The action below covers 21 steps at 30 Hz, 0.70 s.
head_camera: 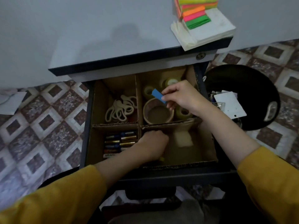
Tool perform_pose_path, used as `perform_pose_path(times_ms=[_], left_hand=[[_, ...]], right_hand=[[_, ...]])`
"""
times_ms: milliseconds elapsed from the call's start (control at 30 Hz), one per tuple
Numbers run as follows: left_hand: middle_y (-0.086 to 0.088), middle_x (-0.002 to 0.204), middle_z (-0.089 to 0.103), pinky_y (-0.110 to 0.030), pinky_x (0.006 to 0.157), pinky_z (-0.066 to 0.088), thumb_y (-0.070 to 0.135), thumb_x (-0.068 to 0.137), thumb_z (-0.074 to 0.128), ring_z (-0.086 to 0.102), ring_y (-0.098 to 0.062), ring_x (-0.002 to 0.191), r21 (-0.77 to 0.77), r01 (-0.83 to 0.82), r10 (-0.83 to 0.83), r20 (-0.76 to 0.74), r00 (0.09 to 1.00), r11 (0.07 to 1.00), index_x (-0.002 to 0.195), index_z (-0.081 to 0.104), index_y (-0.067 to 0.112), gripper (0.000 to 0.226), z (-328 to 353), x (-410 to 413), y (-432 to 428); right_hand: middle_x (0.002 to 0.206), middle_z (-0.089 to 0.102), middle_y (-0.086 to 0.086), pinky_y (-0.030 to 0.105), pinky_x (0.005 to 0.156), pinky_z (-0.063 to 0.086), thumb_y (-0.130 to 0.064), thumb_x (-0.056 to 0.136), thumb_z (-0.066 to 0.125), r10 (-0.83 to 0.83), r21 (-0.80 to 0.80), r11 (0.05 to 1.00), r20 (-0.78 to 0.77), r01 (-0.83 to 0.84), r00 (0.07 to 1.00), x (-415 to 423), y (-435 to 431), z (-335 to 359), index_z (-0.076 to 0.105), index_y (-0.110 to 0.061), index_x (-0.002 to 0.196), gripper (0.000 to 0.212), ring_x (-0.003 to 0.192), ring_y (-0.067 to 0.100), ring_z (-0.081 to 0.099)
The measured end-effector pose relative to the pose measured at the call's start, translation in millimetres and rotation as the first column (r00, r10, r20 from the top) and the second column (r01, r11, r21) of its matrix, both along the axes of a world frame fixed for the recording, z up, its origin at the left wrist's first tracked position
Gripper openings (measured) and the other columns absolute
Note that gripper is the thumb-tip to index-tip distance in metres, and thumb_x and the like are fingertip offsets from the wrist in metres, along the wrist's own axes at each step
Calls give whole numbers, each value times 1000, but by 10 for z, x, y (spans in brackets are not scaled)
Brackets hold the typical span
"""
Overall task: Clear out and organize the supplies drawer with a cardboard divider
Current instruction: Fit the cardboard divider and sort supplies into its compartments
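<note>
The open drawer (87,126) holds a cardboard divider (138,102) that makes four compartments. Pale rubber bands (120,109) lie in the far left one, tape rolls (157,113) in the far right one, batteries (120,141) in the near left one. My right hand (181,96) pinches a small blue pad (159,95) above the tape rolls. My left hand (153,143) reaches down into the near right compartment with curled fingers; what it holds is hidden, though something yellow (161,159) shows just beside it. A pale paper piece (184,139) lies in that compartment.
A stack of neon sticky notes (195,12) on a white paper block (210,31) sits on the desk top above the drawer. A black round bin (252,96) with white cards and scraps stands on the tiled floor at the right.
</note>
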<state>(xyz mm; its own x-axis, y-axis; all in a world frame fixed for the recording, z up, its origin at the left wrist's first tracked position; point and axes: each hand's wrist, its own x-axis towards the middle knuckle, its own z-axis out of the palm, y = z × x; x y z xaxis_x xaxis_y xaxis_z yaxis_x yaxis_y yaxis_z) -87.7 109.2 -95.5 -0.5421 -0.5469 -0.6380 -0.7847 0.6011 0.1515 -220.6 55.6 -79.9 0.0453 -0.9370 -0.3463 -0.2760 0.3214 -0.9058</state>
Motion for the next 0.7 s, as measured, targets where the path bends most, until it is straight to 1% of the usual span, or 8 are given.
perform_pose_path(times_ms=[100,233,333,433,533,600,700], left_hand=[[-18,116,59,-34,83,44,4,93,41,57,-31,107,-15,-29,30,31,999,999,110,60,-1,25,-33,-26,-11],[-18,118,58,-33,85,44,3,94,41,56,-31,108,33,-69,67,68,995,997,112,59,-1,27,-62,-26,-10],[-17,120,57,-32,87,44,3,94,41,56,-29,110,54,-65,61,72,996,996,115,58,0,27,-49,-19,-5],[-16,122,56,-32,88,44,3,95,42,56,-28,111,82,-67,61,68,996,994,118,56,1,27,-37,-25,1],[-16,120,57,-27,82,43,1,94,44,57,-27,109,105,-65,57,70,996,992,117,56,0,26,-10,-26,-11],[-16,119,57,-27,80,42,0,92,47,57,-27,107,104,-49,41,77,996,993,115,57,0,25,3,-22,-16],[-16,119,57,-29,83,43,1,92,48,57,-27,107,79,6,-13,79,997,997,115,56,2,24,18,-15,-5]], right_hand=[[70,62,5,19,48,50,0,86,61,6,9,1000,-27,-5,1000,-1,14,-35,65,-1,107,21,46,6,56],[74,63,6,17,47,50,-1,87,61,11,-9,1000,-60,-11,998,-13,1,-22,65,-2,106,20,49,8,57],[72,63,7,17,46,49,-1,86,61,-7,-22,1000,-68,5,998,-45,-30,-11,66,-2,105,19,46,7,56],[74,63,7,16,46,49,-2,87,61,-4,-9,1000,-103,3,995,-53,-32,-43,66,-3,106,19,50,9,57],[77,63,7,16,47,50,-2,87,61,7,8,1000,-76,-7,997,-38,-38,-54,66,-4,106,20,52,10,57],[78,63,7,16,48,51,-2,87,61,18,13,1000,-64,-17,998,-37,-47,-48,66,-4,105,19,52,10,57],[76,64,7,16,47,50,-2,87,61,13,11,1000,-72,-12,997,-52,-61,-52,66,-4,104,18,49,7,57]])
